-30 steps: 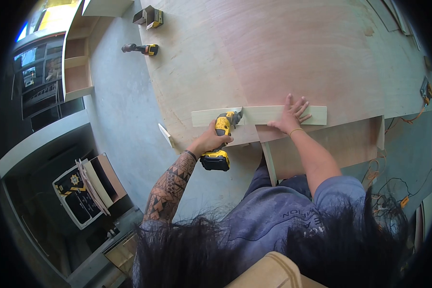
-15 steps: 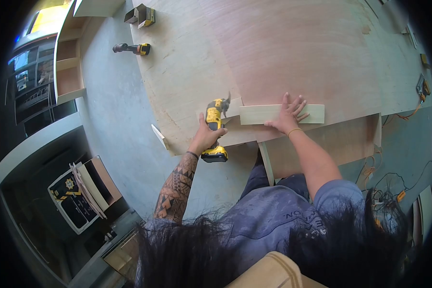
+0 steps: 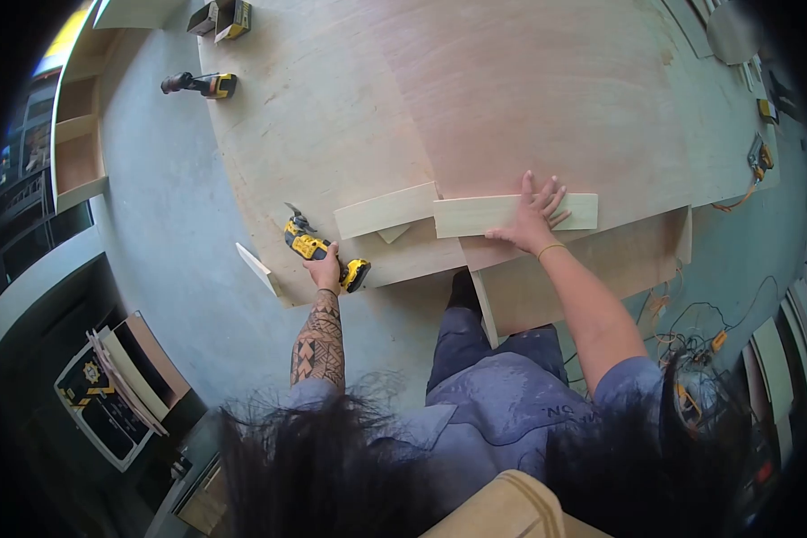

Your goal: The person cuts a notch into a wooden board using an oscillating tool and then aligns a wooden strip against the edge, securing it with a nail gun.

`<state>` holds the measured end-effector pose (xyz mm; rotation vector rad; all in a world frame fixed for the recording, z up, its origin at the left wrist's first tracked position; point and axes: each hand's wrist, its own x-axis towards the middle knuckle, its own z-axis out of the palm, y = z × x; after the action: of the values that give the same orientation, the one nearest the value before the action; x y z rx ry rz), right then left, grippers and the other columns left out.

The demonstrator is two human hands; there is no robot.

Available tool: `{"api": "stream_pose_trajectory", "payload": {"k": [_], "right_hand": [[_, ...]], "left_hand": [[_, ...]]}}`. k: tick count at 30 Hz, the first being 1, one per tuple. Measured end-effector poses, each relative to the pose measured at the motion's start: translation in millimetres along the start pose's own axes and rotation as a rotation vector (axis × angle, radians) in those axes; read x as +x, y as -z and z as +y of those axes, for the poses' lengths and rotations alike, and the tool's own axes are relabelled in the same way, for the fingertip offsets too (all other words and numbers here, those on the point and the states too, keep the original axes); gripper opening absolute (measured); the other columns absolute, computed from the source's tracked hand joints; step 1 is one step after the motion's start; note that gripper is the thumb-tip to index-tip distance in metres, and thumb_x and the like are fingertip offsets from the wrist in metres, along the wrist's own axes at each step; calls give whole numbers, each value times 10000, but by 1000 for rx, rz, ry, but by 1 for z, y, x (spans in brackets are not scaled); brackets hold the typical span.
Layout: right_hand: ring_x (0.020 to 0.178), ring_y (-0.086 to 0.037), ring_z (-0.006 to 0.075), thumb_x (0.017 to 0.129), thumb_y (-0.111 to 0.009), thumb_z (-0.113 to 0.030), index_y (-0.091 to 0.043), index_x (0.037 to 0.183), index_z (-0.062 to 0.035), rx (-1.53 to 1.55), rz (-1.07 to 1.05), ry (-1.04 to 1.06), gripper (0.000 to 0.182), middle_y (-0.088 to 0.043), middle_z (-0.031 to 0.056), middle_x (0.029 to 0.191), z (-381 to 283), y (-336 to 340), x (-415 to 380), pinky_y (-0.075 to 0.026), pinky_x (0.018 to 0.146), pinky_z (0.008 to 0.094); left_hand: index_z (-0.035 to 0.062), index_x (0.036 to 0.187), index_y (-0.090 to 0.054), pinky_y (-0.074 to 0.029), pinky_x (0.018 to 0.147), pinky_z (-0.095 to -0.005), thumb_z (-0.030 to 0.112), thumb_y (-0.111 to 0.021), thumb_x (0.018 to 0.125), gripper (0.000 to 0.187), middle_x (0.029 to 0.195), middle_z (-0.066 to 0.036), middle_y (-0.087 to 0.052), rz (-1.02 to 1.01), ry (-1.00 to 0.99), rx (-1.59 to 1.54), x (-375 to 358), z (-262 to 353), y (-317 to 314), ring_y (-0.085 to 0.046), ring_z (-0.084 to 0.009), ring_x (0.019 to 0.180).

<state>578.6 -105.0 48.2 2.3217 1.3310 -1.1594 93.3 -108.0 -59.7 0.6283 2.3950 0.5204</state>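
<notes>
My left hand [image 3: 324,268] grips a yellow and black power tool [image 3: 307,242] at the left front edge of the large plywood sheet [image 3: 323,134]. My right hand [image 3: 535,218] lies with its fingers spread on a pale wooden strip [image 3: 475,217]. A second pale strip [image 3: 386,210] lies just left of the first, slightly angled, with a small triangular offcut [image 3: 394,233] partly under it. Below the sheet's front edge is a plywood panel with an upright side [image 3: 583,287].
A yellow and black drill [image 3: 215,86] and two open boxes [image 3: 233,18] are at the upper left. An orange-handled tool [image 3: 760,157] with a cord lies at the right. Tangled cords [image 3: 690,345] are on the floor. A shelf unit [image 3: 76,125] stands far left.
My left hand has moved left with the power tool, which is now tilted the other way, uncovering the second strip. The view has shifted. My right hand stays on its strip.
</notes>
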Motion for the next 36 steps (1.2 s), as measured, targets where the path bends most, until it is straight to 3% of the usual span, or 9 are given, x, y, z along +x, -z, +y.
{"api": "stream_pose_trajectory", "payload": {"k": [1,5,9,13,19,25,28,33,36], "right_hand": [[1527,293,583,561,-972,-643,144,1698,-169,-11,-5,-7,1663,242,392,1672,0,-1,-1,96,1127,819],[1523,294,589,544,-993,-599,147,1698,-176,-11,11,-11,1676,245,392,1671,-5,3,-2,84,1126,826],[1528,261,602,539,-1011,-543,163,1691,-179,-69,-14,6,1685,253,395,1666,-6,8,-5,22,1129,850],[1543,209,603,548,-1036,-445,175,1686,-185,-107,0,-1,1682,243,384,1673,-2,4,-4,-19,1131,866],[1577,155,565,605,-1008,-403,29,1715,-178,-48,89,28,1535,162,372,1702,10,2,-19,-9,1191,808],[1458,-320,507,647,-906,-511,-522,1444,-111,58,486,206,970,-426,317,1457,-1,-33,-23,-172,1231,713],[1419,-386,501,684,-844,-714,-408,1583,-83,346,301,193,1182,-420,333,1476,-64,-6,-46,-198,1238,676],[1361,-474,522,795,-714,-798,-190,1691,-57,798,207,455,1276,-407,383,1488,-152,22,-61,-403,1180,509],[1363,-506,455,866,-764,-619,-484,1522,48,778,420,778,977,-557,361,1402,-129,26,-85,-423,1149,504]], "left_hand": [[-54,1502,-283,-488,1081,-529,381,-897,785,1040,1349,-274,-572,-53,39,47,-2,-3,-5,-595,-407,1272],[17,1672,-42,-275,1234,-573,285,-859,797,1227,1558,-373,-269,134,-104,206,-32,7,-20,-215,-526,1499],[110,1696,-86,-233,1235,-645,186,-845,800,1176,1603,-325,-263,-55,-921,566,-80,49,-13,-212,-508,1521],[134,1687,-172,-242,1235,-659,158,-848,773,1137,1578,-264,-353,-299,-1058,890,-57,79,-36,-307,-479,1506],[37,1558,-421,-408,1158,-537,203,-868,731,955,1444,-265,-525,-477,-1062,947,-36,125,-8,-509,-482,1341],[-2,1531,-432,-474,1066,-491,237,-857,830,854,1399,-262,-560,-315,-789,450,-37,114,50,-560,-397,1273],[87,1536,-413,-475,1042,-493,274,-785,936,730,1404,-135,-587,-553,-283,-257,-92,98,84,-554,-263,1297],[166,1501,-436,-489,993,-532,369,-749,973,646,1366,-58,-591,-590,-224,-579,-199,37,102,-533,-226,1295],[144,1526,-413,-497,978,-526,290,-746,990,648,1324,-51,-580,-557,-141,-615,-272,2,95,-551,-220,1262]]}}
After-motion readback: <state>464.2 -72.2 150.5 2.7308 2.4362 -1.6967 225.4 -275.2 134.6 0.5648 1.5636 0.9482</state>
